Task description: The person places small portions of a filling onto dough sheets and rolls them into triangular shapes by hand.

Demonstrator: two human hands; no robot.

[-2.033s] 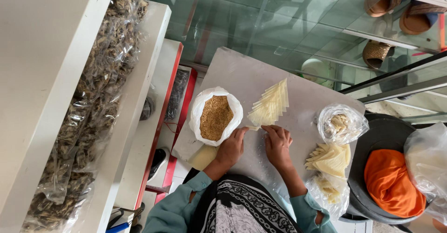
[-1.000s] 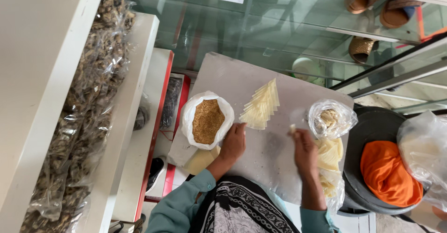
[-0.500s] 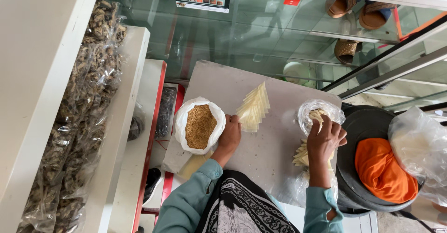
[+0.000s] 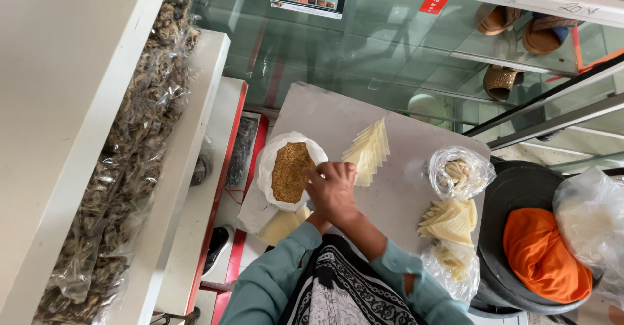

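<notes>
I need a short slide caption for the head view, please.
Both hands meet beside a white bag of brown grains, near fanned yellow sheets on a grey board.

Teal long sleeves [image 4: 273,286] and a black-and-white patterned garment [image 4: 344,292] cover the person.

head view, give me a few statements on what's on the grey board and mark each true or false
1. The white bag of brown grains stands open. True.
2. Both hands rest at the board's right edge. False: they are together beside the white bag, on the left.
3. A fan of pale yellow wrappers lies on the grey board. True.
4. The orange cloth lies on the board. False: it sits in a dark tub to the right.
5. A clear bag lies above a stack of pale triangles. True.
</notes>
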